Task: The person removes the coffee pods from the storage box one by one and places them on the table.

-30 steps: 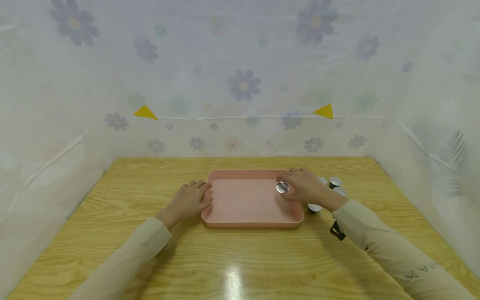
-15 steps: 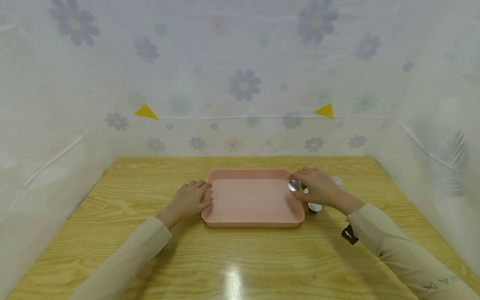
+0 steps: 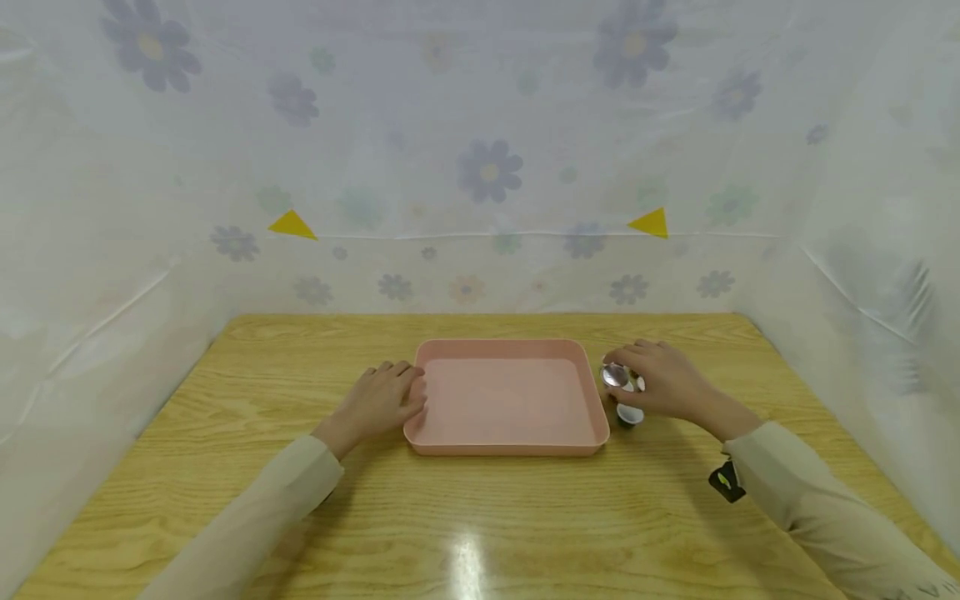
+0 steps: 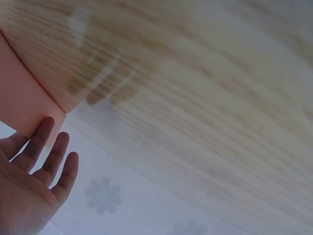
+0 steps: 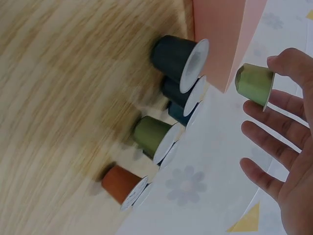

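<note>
My left hand rests at the left rim of a shallow pink tray. In the left wrist view its fingers lie fairly straight, with the fingertips against the tray's outer wall. Between thumb and index finger, my right hand pinches a green coffee capsule, its silvery lid facing up in the head view. That hand is just past the tray's right rim, above other capsules. Below it in the right wrist view stand a dark capsule, another green capsule and an orange-brown capsule.
More capsules, partly hidden, stand among these on the wooden table. A black wrist device shows under the right sleeve. White flower-patterned sheeting with yellow triangles encloses the table's back and sides.
My right hand has moved right with the green capsule, from over the tray's right part to beyond its right rim. The left hand and the tray have stayed put.
</note>
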Available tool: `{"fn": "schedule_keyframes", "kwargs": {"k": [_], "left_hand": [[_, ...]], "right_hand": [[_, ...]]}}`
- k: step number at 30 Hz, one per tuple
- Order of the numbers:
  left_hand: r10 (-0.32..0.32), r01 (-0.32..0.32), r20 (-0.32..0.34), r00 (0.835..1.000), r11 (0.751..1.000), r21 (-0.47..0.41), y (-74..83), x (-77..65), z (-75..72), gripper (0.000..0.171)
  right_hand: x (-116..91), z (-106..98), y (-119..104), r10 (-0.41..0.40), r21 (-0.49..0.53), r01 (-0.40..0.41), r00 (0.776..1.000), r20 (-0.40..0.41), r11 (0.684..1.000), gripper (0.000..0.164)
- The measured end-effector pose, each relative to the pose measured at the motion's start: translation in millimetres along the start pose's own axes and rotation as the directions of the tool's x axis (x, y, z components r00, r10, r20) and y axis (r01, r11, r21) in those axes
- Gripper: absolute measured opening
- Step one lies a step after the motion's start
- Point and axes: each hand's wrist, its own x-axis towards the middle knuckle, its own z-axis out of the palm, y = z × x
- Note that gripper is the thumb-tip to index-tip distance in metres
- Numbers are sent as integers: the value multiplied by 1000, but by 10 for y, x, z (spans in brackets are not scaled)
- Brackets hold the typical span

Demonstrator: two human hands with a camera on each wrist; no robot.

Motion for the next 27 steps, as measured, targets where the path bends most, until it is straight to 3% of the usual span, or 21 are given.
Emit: {"fn": "schedule_keyframes", "kwargs": {"k": [18, 27], "left_hand": [[-3, 3, 0, 1000, 1000, 2, 10, 0, -12, 46], [-4, 4, 3, 1000, 1000, 5, 3, 9, 1, 47]], "right_hand": [[-333, 39, 157, 32, -11, -33, 998, -55, 999, 32], [-473, 39, 198, 71, 11, -71, 996, -45, 997, 31]]}}
